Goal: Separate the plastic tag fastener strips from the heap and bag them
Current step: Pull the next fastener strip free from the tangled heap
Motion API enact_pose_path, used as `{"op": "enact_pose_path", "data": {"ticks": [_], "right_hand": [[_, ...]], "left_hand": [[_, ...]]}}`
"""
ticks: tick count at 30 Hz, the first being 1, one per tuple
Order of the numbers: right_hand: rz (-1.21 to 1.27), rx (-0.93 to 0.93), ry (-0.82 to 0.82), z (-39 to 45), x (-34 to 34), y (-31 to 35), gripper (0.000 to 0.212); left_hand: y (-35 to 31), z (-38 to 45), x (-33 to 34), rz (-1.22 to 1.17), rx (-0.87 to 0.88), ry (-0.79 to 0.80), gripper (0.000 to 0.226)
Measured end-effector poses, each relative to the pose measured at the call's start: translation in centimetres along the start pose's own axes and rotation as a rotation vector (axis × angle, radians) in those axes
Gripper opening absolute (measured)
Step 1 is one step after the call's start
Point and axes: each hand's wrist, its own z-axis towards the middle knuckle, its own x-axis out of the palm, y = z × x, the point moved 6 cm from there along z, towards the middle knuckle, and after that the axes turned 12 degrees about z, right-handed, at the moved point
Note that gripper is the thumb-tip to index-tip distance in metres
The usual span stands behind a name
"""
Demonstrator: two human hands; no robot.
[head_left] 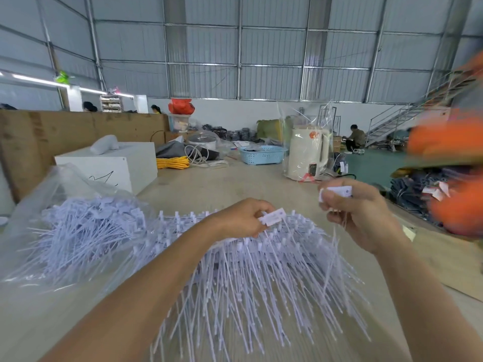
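Observation:
A heap of white plastic tag fastener strips (261,278) fans out over the table in front of me. My left hand (240,218) pinches the flat white tab of one strip (273,217) at the top of the heap. My right hand (360,212) is raised a little higher and to the right. It grips another strip's white tab (337,192), whose thin tails hang down. A clear plastic bag (70,226) on the left holds a pile of separated strips.
A white box (109,165) stands behind the bag. Farther back are a cream kettle in plastic wrap (307,152), a blue basket (261,154), yellow cord (172,162) and a cardboard wall (52,131). Orange bundles (449,142) blur at the right edge.

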Motion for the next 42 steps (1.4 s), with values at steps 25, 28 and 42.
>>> {"op": "enact_pose_path", "data": {"ticks": [25,28,42], "right_hand": [[-0.485,-0.009,0.087,-0.9,5.2,-4.9,0.009],[-0.588,-0.041,0.115,-1.0,5.4,-4.6,0.008],[-0.548,-0.314,0.115,-1.2,5.4,-2.1,0.012]], "left_hand": [[1.2,-0.9,0.0,0.008,-0.068,-0.146,0.026],[0.8,-1.0,0.0,-0.046,-0.053,-0.169,0.025],[1.2,-0.8,0.8,-0.658,-0.188,0.149,0.037]]}}
